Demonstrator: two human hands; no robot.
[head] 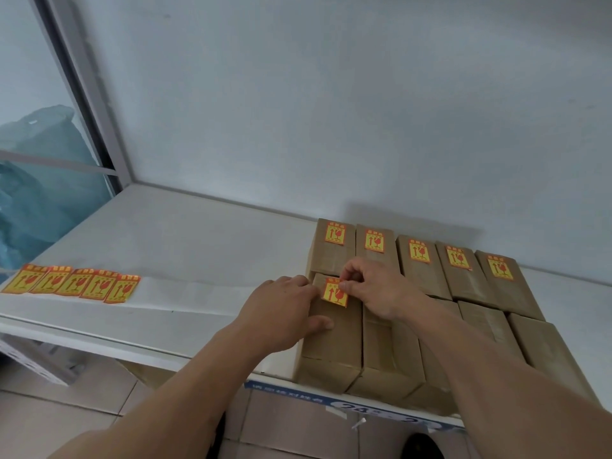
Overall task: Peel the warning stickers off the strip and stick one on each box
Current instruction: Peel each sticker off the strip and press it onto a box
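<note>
Thin, light and floppy, by the look of it, this warning sticker; sticky-backed and likely to crease, so best taken by an edge or corner. Pinched at its upper right edge between thumb and curled fingers of the right hand. Lying on the far end of the near-left box, lower corner slightly lifted. Left hand flat, fingers straight, pressing the box top just left of it. Remaining strip well apart, far left on the shelf.
</note>
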